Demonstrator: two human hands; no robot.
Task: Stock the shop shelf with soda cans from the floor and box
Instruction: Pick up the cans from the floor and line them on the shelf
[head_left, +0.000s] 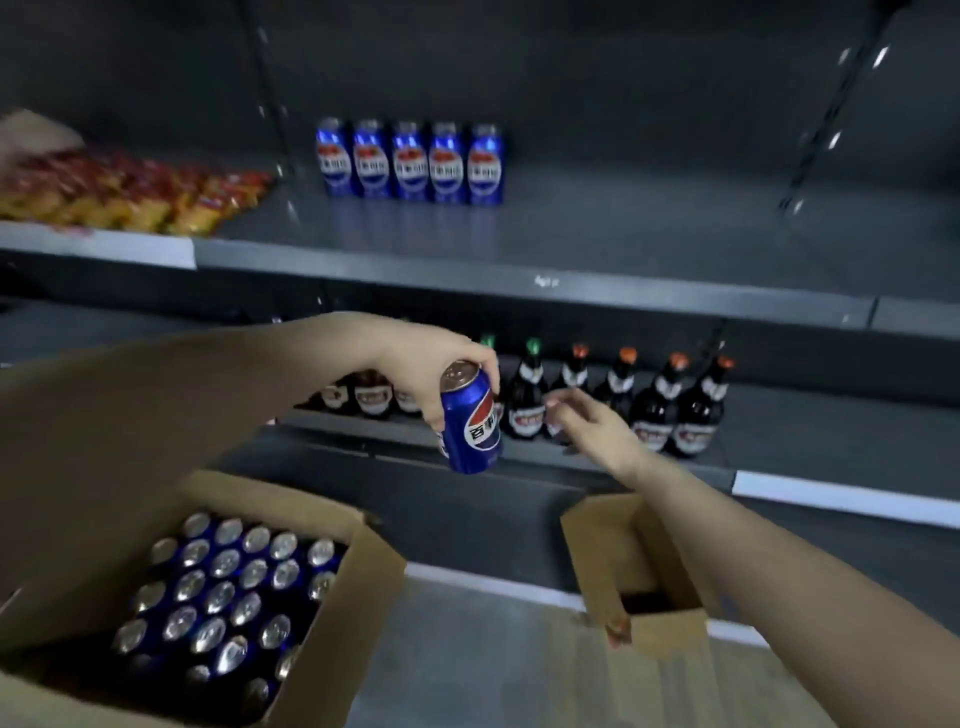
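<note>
Left hand (431, 379) grips a blue can (471, 421) lifted clear of the box (374, 561), right hand (587, 423) loose and empty beside it, and next it likely goes up onto the shelf (571, 234), upright by the row of cans (410, 161).

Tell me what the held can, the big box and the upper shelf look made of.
Held can: likely aluminium, glossy blue print, bare silvery top.
Big box: brown cardboard, matte, folded flaps.
Upper shelf: probably painted metal, dull grey, thin flat edge.
</note>
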